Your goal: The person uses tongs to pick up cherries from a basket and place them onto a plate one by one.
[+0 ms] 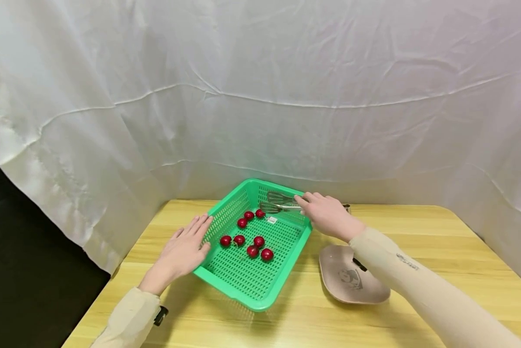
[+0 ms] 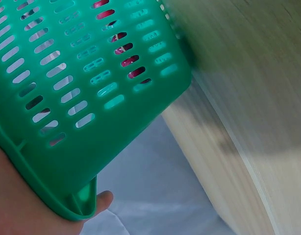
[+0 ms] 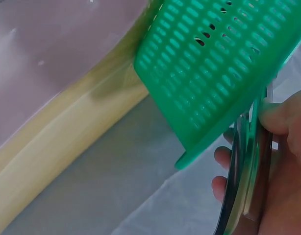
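- Left hand (image 1: 182, 251): grip flat, fingers extended over left rim of basket (image 1: 238, 278), apparently steadying it.
- Right hand (image 1: 327, 212): grip closed around tongs (image 1: 282, 208), leaving tips free inside, far side.
- Radishes (image 1: 259, 241): inside basket.

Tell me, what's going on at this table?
A person is working over a green basket on the table. Their left hand rests at the basket's rim, while their right hand holds metal tongs, with the slotted ends apart over the basket's far right corner. Eight red, radish-like pieces lie inside the basket; none shows between the tong ends. A pinkish dish sits to the basket's right, partly hidden by the right sleeve.
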Demonstrator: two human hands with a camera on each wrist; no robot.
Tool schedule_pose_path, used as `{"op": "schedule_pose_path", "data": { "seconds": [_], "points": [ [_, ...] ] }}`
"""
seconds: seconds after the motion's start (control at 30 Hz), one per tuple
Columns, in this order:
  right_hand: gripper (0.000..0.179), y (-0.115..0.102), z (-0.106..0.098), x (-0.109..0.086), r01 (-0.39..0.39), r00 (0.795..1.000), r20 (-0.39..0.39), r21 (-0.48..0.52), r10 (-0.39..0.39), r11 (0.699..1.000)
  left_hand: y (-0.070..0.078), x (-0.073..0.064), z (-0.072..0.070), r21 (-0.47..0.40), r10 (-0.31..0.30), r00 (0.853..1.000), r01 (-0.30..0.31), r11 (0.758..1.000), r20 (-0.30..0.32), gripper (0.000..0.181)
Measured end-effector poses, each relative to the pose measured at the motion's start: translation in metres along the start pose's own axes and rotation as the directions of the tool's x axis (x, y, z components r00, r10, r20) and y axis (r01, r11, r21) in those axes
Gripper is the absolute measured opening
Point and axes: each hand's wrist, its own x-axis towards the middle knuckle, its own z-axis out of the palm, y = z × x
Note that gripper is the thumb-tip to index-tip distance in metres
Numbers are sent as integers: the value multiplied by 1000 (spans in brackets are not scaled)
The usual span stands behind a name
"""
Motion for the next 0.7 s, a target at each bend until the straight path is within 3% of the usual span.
{"op": "schedule_pose_path", "data": {
  "seconds": [0.43, 0.7],
  "points": [
    [47, -7, 6, 28, -1, 990, 140, -15, 3, 1000, 3, 0, -1, 2, -4, 1000, 4, 1000, -2, 63],
    [44, -12, 7, 36, 37, 990, 138, -44, -31, 998, 7, 1, -1, 1, -1, 1000, 1, 1000, 0, 64]
  ]
}}
